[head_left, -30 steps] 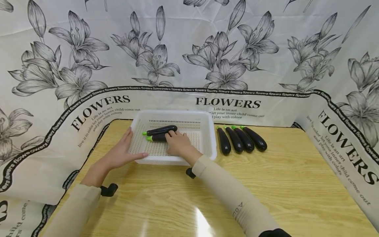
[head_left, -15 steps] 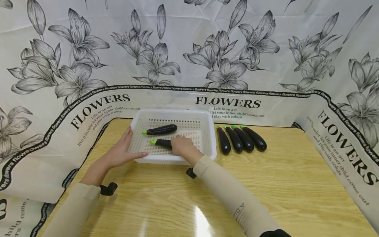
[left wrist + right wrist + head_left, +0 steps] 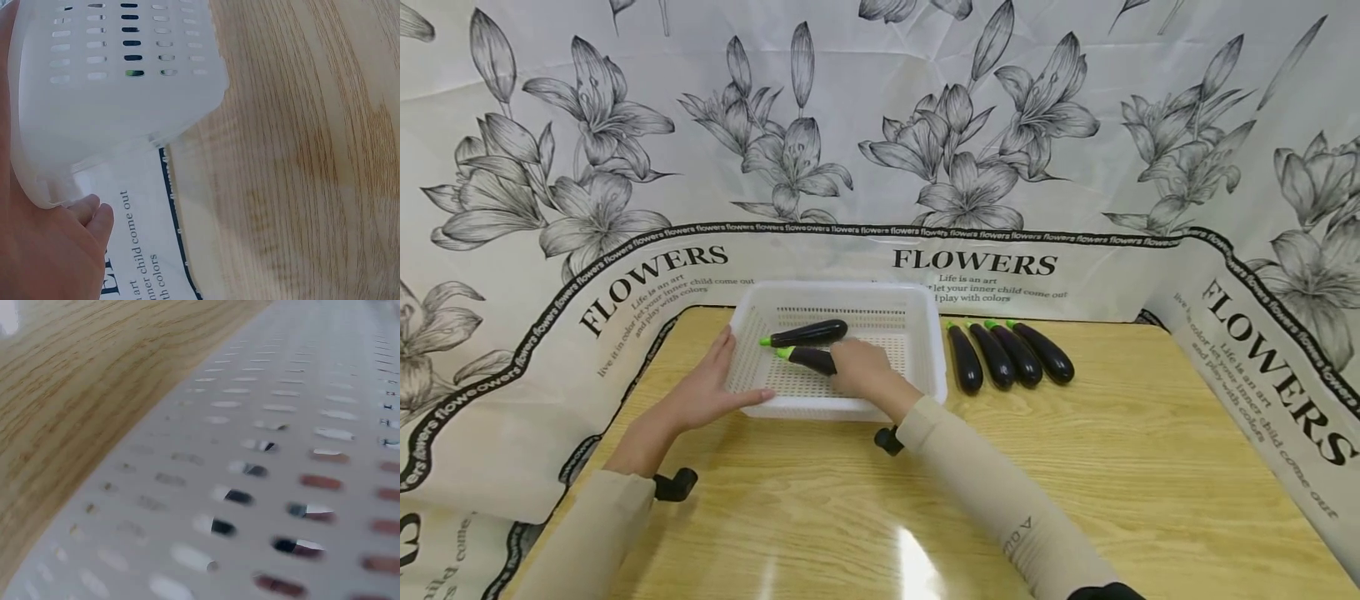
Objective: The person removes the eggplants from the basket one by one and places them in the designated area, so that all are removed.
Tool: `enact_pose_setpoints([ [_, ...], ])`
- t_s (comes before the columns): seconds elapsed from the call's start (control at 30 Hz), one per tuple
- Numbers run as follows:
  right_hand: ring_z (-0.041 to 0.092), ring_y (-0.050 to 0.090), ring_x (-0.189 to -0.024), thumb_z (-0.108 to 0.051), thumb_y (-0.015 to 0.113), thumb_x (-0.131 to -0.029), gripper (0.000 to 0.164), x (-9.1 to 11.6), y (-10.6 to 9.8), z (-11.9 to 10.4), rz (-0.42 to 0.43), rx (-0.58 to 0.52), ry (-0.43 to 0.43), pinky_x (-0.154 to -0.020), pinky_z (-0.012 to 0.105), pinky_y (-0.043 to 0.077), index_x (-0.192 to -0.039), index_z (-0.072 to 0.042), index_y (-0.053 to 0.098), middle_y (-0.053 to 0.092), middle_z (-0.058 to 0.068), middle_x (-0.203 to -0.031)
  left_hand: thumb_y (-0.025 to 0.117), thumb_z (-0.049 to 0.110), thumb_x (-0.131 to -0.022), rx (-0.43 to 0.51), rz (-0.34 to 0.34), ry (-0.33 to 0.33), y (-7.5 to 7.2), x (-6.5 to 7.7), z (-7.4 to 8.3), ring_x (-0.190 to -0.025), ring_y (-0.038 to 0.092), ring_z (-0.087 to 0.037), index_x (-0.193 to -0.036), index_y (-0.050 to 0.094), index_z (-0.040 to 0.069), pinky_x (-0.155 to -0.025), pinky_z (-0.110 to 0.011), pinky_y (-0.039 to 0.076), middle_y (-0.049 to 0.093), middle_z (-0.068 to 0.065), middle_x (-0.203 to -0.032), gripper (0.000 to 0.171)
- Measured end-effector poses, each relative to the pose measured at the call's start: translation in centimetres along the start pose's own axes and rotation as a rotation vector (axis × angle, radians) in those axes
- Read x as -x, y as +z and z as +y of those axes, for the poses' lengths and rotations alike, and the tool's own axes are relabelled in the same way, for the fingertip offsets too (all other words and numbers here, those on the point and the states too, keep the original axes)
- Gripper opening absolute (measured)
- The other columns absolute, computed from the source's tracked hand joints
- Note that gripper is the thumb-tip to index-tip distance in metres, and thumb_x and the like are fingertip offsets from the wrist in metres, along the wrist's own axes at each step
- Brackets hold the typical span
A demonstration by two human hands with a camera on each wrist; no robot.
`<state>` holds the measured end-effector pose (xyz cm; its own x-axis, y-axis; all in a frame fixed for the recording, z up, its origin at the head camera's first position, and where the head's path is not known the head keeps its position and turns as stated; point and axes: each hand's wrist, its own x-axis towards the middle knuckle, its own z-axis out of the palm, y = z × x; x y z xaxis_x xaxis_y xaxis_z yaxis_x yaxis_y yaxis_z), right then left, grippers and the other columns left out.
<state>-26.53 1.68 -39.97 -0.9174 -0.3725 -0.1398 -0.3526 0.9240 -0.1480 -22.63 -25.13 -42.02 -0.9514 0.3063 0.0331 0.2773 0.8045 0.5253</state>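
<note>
In the head view a white plastic basket with slotted walls stands at the back of the table. My left hand rests spread around its front left corner, thumb along the front rim and straight fingers along the left side. Inside, my right hand grips the thick end of an eggplant, its green stem end pointing left. Another eggplant lies just behind it on the basket floor. The left wrist view shows the left hand against the basket; in the right wrist view only the basket wall and table show clearly.
Several eggplants lie side by side on the wooden table, right of the basket. A cloth printed with flowers and lettering hangs behind and along both sides.
My right hand has drawn the front eggplant toward the basket's front, away from the other, then its stem end has swung back toward it. The left hand has stayed at the corner.
</note>
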Motion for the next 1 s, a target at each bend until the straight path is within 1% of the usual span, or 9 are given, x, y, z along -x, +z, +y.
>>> enact_pose_setpoints([
  [0.13,0.018,0.062,-0.083,-0.03,0.075,-0.092,0.025,0.6,-0.9,0.5,0.03,-0.021,-0.007,-0.069,0.039,0.054,-0.109,-0.013,0.067,0.067,0.002,-0.098,0.071,0.069,-0.084,0.004,0.001,0.0,-0.1,0.1,0.1,-0.155,0.002,-0.046,-0.162,-0.007,0.001,-0.121,-0.065,0.014,-0.014,-0.016,-0.17,0.129],
  [0.23,0.018,0.061,-0.08,-0.03,0.077,-0.09,0.023,1.3,-1.7,1.2,0.065,-0.039,-0.013,-0.066,0.037,0.052,-0.104,-0.014,0.066,0.066,0.0,-0.094,0.071,0.068,-0.084,0.002,0.0,0.003,-0.1,0.1,0.1,-0.155,0.001,-0.045,-0.162,-0.008,0.001,-0.121,-0.065,0.014,-0.014,-0.017,-0.17,0.13],
  [0.37,0.018,0.061,-0.079,-0.032,0.077,-0.09,0.023,2.3,-2.9,2.2,0.106,-0.07,-0.016,-0.063,0.036,0.05,-0.098,-0.014,0.065,0.065,-0.001,-0.091,0.072,0.068,-0.084,0.009,0.0,0.007,-0.1,0.0,0.1,-0.155,0.001,-0.046,-0.163,-0.009,0.003,-0.121,-0.066,0.014,-0.014,-0.016,-0.17,0.129],
  [0.57,0.017,0.06,-0.078,-0.033,0.075,-0.093,0.023,3.8,-4.0,3.6,0.14,-0.085,-0.037,-0.061,0.036,0.05,-0.1,-0.014,0.064,0.064,0.0,-0.091,0.072,0.067,-0.084,0.02,0.008,0.011,-0.2,0.1,0.2,-0.155,0.003,-0.047,-0.164,-0.007,0.005,-0.12,-0.068,0.015,-0.014,-0.016,-0.17,0.128],
  [0.67,0.017,0.06,-0.076,-0.033,0.075,-0.093,0.022,4.4,-4.3,4.4,0.154,-0.086,-0.038,-0.059,0.035,0.049,-0.098,-0.014,0.064,0.064,-0.001,-0.089,0.072,0.067,-0.084,0.023,0.011,0.011,-0.2,0.2,0.2,-0.155,0.003,-0.046,-0.163,-0.007,0.005,-0.12,-0.067,0.015,-0.014,-0.016,-0.17,0.128],
  [0.83,0.018,0.059,-0.074,-0.035,0.074,-0.094,0.023,5.5,-4.9,5.7,0.156,-0.082,-0.025,-0.058,0.035,0.047,-0.096,-0.015,0.063,0.062,-0.001,-0.087,0.072,0.067,-0.084,0.027,0.009,0.012,-0.1,0.2,0.2,-0.155,0.003,-0.046,-0.163,-0.007,0.005,-0.12,-0.067,0.015,-0.013,-0.015,-0.17,0.129],
  [1.0,0.018,0.059,-0.076,-0.036,0.075,-0.093,0.025,6.3,-5.3,7.1,0.176,-0.061,-0.009,-0.06,0.037,0.047,-0.102,-0.015,0.065,0.063,0.0,-0.091,0.072,0.067,-0.084,0.025,0.011,0.013,-0.1,0.2,0.2,-0.155,0.002,-0.045,-0.164,-0.007,0.006,-0.12,-0.067,0.015,-0.014,-0.015,-0.17,0.128],
])
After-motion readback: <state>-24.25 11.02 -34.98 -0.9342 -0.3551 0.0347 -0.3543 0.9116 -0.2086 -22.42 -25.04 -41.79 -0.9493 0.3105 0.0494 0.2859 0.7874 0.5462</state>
